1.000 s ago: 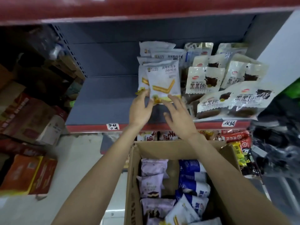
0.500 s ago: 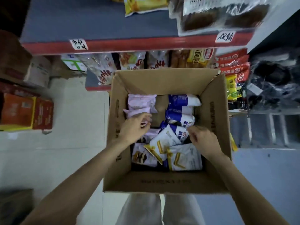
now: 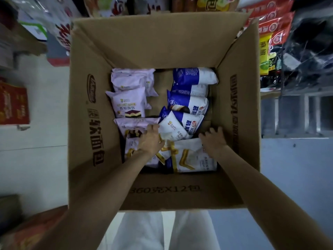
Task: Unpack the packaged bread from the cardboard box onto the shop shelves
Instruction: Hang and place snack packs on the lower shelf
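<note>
Brown cardboard box (image 3: pixel 162 44), dark print. Packets: lilac packs (image 3: pixel 130 103) upper left; blue-white packs (image 3: pixel 191 87) right; white, gold-striped pack (image 3: pixel 187 157) bottom.

Red snack packets (image 3: pixel 270 24) hang in a fanned row at the upper right, with a yellow packet (image 3: pixel 263 49) just below them and green-labelled goods beside it. Further right lies a heap of dark, crinkled plastic wrapping (image 3: pixel 310 42). Along the top edge sit more bagged snacks, among them a clear bag with red lettering (image 3: pixel 62 31) at the upper left. A red carton (image 3: pixel 12 103) stands on the pale floor (image 3: pixel 36 159) at the left, and an orange-brown carton (image 3: pixel 34 230) lies blurred at the lower left corner. White trouser legs (image 3: pixel 144 231) show at the bottom centre.
</note>
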The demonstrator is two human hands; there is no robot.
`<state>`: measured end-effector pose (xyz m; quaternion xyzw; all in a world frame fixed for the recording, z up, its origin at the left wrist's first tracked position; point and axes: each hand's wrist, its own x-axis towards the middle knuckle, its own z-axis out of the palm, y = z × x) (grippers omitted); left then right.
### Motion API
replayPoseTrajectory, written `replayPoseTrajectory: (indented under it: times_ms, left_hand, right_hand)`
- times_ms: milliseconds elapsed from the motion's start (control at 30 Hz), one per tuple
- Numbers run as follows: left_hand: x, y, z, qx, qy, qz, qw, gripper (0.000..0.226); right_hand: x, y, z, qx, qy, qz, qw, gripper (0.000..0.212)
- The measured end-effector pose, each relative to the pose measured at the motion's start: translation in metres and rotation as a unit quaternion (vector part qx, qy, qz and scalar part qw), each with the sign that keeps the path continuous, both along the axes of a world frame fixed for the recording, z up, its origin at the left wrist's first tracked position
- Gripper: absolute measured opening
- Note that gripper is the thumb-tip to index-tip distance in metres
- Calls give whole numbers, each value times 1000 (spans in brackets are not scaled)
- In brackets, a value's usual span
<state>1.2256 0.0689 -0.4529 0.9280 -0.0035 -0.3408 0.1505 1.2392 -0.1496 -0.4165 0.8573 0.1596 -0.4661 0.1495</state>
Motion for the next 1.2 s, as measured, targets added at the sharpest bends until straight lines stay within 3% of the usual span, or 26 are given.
replayPoseTrajectory:
  times_ms: [67,167,267,367,533,733,1000,1100,1200]
  left_hand:
    - [-1,-3,-1,-1,0,17,1000,68]
    - [4,1,-5,-30,43,29,998,78]
    - [8,6,-7,-83,64,12,994,56]
    - [9,10,-1,-110,17,19,994,39]
    - [4,21,15,-119,-92,68,986,38]
    - [12,39,60,-117,-176,163,964,37]
    - [37,85,176,-158,-272,283,906,22]
    - [43,105,217,-192,-310,300,882,13]
    - [53,124,255,-209,-365,302,856,10]
  right_hand:
    - [0,-1,3,36,-29,-30,998,36]
    - [4,-2,12,104,-32,-172,979,20]
    - [2,-6,20,166,-51,-304,937,18]
    - [-4,-6,26,216,-138,-354,900,20]
    - [-6,2,33,218,-226,-349,883,34]
    - [0,6,62,259,-314,-289,866,27]
    - [20,17,172,331,-441,-262,792,7]
    - [34,29,217,366,-472,-242,765,6]
    - [53,47,258,387,-488,-224,749,20]
